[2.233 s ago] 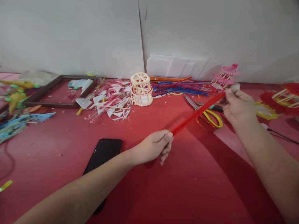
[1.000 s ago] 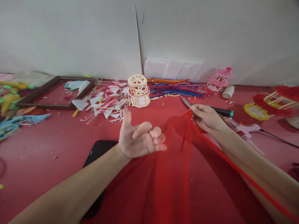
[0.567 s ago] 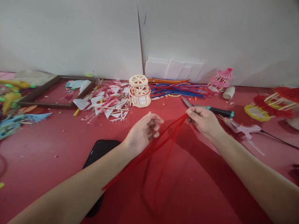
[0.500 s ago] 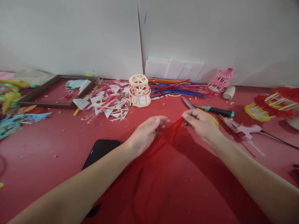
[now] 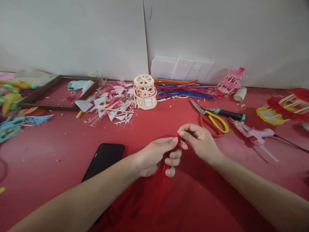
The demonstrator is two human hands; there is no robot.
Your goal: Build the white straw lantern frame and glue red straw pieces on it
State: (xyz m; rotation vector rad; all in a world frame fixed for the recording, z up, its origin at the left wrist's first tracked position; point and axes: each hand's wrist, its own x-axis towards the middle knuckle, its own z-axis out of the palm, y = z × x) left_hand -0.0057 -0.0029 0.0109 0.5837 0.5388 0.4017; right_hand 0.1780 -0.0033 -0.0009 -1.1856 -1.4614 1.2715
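My left hand [image 5: 156,156] is closed round a bundle of thin red pipe cleaners [image 5: 179,138], its thumb pressed near their upper end. Fingers and thumb of my right hand [image 5: 201,141] pinch the very tip of the same bundle, so both hands nearly touch. Below my left hand the strands hang down and blur into the red tabletop. Just beyond my right hand lie open scissors [image 5: 218,124] with one yellow and one orange handle. A black phone [image 5: 103,159] lies beside my left forearm, which covers its lower part.
A small round cream-coloured stick tower [image 5: 145,93] stands at the back, with scattered paper and stick scraps [image 5: 113,106] to its left. Coloured pipe cleaners [image 5: 188,90] lie behind. At right are a craft knife [image 5: 228,114], a corded pink glue gun [image 5: 256,133] and a red-and-yellow model [image 5: 287,106].
My left hand has moved right and closed round the red bundle. My right hand has shifted down and left, uncovering the scissors' handles.
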